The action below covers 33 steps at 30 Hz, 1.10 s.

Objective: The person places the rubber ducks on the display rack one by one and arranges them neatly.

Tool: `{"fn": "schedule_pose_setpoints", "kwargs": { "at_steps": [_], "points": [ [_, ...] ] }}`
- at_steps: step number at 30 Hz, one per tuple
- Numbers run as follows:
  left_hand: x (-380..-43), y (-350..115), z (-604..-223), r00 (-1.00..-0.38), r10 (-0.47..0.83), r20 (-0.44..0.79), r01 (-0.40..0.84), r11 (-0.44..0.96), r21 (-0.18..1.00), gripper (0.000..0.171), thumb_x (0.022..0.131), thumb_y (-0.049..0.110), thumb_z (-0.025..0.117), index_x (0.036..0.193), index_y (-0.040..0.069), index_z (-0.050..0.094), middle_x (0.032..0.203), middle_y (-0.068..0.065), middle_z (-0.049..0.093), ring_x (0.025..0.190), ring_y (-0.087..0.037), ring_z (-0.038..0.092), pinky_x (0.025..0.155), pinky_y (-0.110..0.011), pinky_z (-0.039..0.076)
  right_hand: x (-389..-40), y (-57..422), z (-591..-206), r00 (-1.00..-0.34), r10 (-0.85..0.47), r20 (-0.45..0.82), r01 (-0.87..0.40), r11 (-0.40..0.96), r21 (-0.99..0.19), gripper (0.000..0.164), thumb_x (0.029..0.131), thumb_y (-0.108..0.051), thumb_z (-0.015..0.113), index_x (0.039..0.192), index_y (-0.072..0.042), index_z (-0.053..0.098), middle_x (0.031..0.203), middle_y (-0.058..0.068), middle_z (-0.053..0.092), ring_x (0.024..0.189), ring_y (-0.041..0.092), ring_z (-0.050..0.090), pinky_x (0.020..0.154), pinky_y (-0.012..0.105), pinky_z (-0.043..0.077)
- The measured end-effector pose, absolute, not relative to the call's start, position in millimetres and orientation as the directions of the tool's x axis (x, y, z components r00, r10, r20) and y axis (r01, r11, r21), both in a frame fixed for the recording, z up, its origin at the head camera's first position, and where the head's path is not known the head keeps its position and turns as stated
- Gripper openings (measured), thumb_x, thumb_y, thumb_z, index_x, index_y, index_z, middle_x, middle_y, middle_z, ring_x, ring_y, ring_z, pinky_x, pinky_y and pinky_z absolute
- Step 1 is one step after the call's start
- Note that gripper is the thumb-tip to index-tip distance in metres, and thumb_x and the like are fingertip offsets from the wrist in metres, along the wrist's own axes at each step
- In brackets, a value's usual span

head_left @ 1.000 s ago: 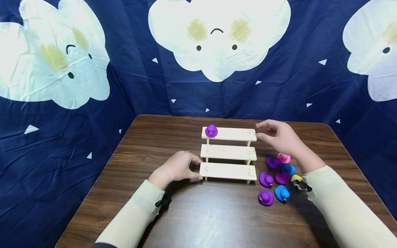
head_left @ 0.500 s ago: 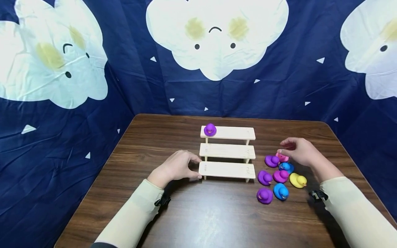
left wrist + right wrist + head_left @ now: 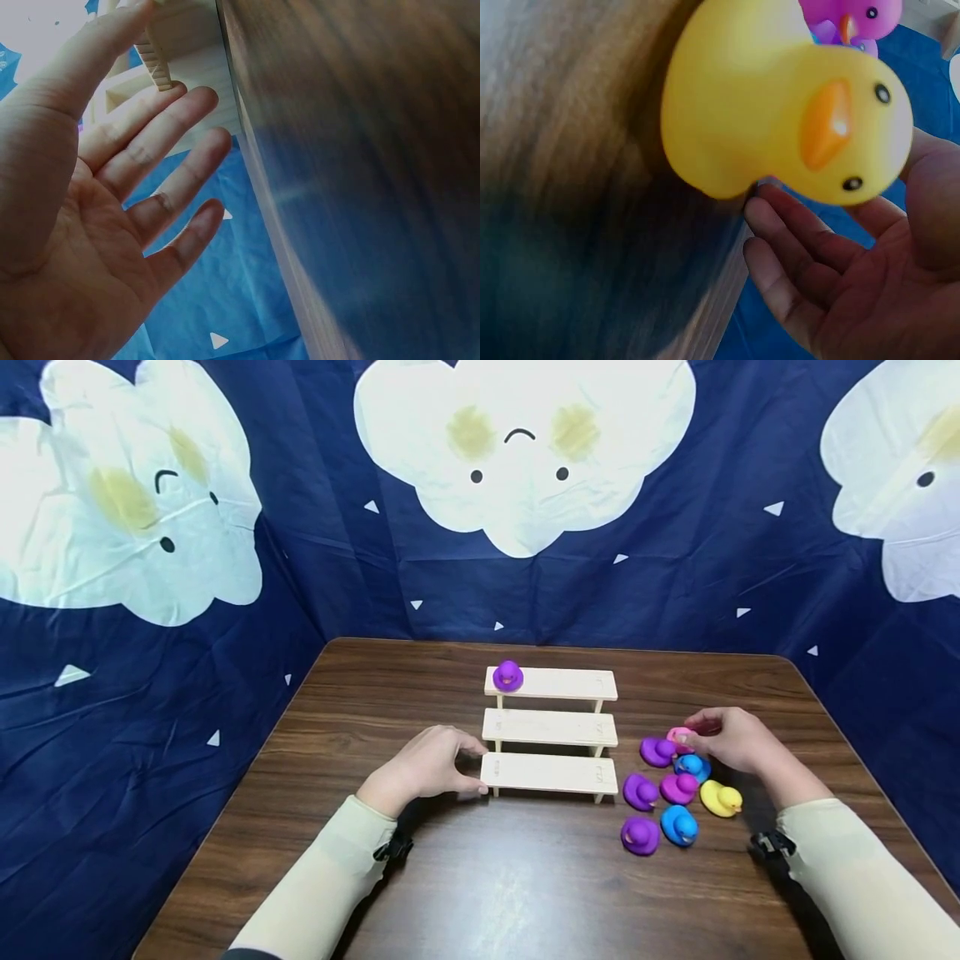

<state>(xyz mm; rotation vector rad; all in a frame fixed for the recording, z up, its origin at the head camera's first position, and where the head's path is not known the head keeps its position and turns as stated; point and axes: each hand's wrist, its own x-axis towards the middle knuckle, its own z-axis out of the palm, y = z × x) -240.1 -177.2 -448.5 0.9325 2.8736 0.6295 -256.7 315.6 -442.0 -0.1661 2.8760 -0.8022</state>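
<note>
A three-step wooden stand (image 3: 551,727) is on the table, and a purple rubber duck (image 3: 507,677) sits at the left end of its top step. My left hand (image 3: 427,764) holds the left end of the lowest step between thumb and index finger; its other fingers stretch out loosely in the left wrist view. To the right of the stand, my right hand (image 3: 731,739) pinches a pink rubber duck (image 3: 677,734), partly covered by the fingers. In the right wrist view a yellow duck (image 3: 727,97) fills the foreground and hides the fingertips on the pink one.
Close around the right hand lie several more ducks: a purple duck (image 3: 655,752), a blue duck (image 3: 691,767), a magenta duck (image 3: 678,788) and others nearer the front. A blue cloth with clouds (image 3: 525,585) hangs behind the brown table (image 3: 390,693).
My right hand has come back from beside the top step, down and rightward to the pink duck, and its fingers have closed on it. The left hand stays at the lowest step.
</note>
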Motion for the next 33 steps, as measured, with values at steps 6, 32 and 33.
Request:
{"fn": "schedule_pose_setpoints", "kwargs": {
  "at_steps": [6,32,33],
  "points": [
    [-238.8,-178.3,-449.7,-0.823,0.565,0.064,0.539,0.74,0.403,0.046,0.073,0.04,0.096,0.113,0.022,0.081,0.109,0.01,0.078,0.105,-0.011,0.071,0.092,-0.035,0.054,-257.1,312.6,-443.5,-0.984,-0.149,-0.093,-0.08,0.85,-0.52,0.05,0.095,-0.048,0.076,0.116,-0.003,0.075,0.106,0.017,0.075,0.1,0.036,0.068,0.086,0.055,0.053],
    [-241.5,-178.0,-452.7,-0.816,0.572,0.076,0.55,0.731,0.403,0.047,0.072,0.041,0.096,0.113,0.022,0.081,0.104,0.009,0.078,0.1,-0.008,0.071,0.089,-0.033,0.055,-253.0,311.0,-446.7,-0.988,-0.138,-0.064,-0.082,0.841,-0.535,0.034,0.095,-0.039,0.078,0.105,-0.007,0.074,0.097,0.01,0.072,0.088,0.027,0.064,0.074,0.039,0.05],
    [-241.9,-177.8,-452.8,-0.817,0.572,0.075,0.55,0.732,0.402,0.047,0.072,0.042,0.096,0.113,0.022,0.081,0.104,0.009,0.078,0.1,-0.008,0.071,0.089,-0.033,0.055,-253.0,311.3,-446.8,-0.989,-0.138,-0.062,-0.084,0.842,-0.532,0.033,0.095,-0.039,0.078,0.106,-0.008,0.075,0.097,0.01,0.072,0.088,0.026,0.064,0.074,0.038,0.05]
  ]
}}
